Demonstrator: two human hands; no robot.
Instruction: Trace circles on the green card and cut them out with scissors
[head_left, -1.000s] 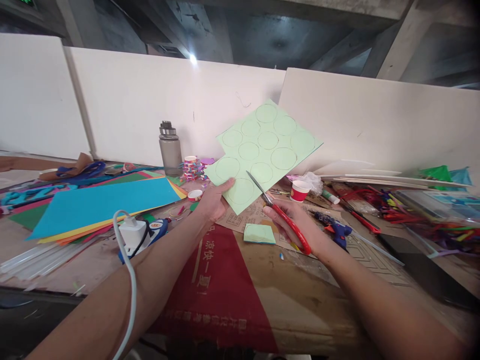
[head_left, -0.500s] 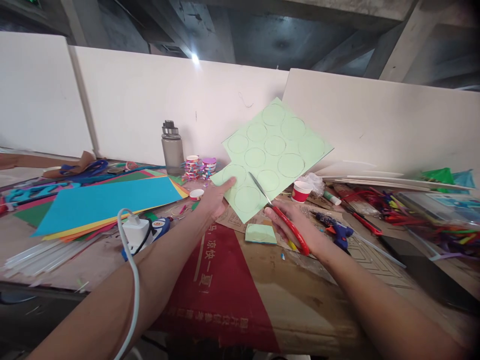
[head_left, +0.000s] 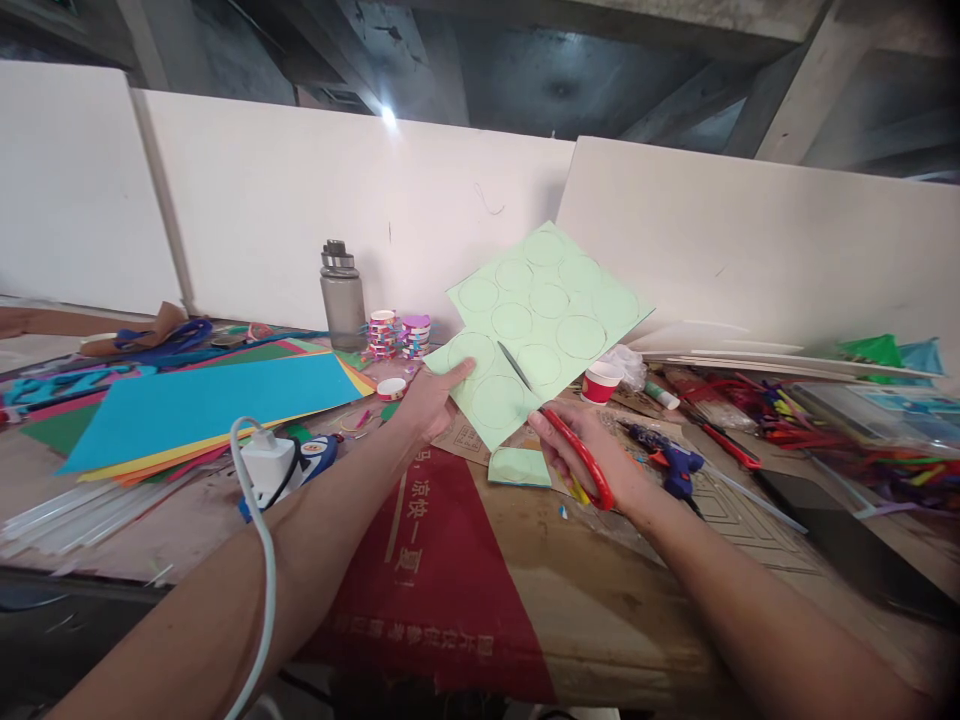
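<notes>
My left hand pinches the near left edge of a light green paper sheet, its thumb on top. Several circles are drawn in pencil on the sheet, which is held up at a tilt. In my right hand is a pair of scissors with red handles, my fingers closed around them. One blade lies over the sheet between the drawn circles; the other blade is hidden beneath the paper. Below the sheet, a small cut-off piece of green paper rests on the cardboard.
Coloured paper sheets and a white power adapter with a cable lie left. A bottle stands at the back. Right are a paper cup, a blue glue gun and a black tablet-like slab.
The sheet's far end has dipped lower and tilted away. The scissors and my right hand have shifted slightly left, the blade still across the paper.
</notes>
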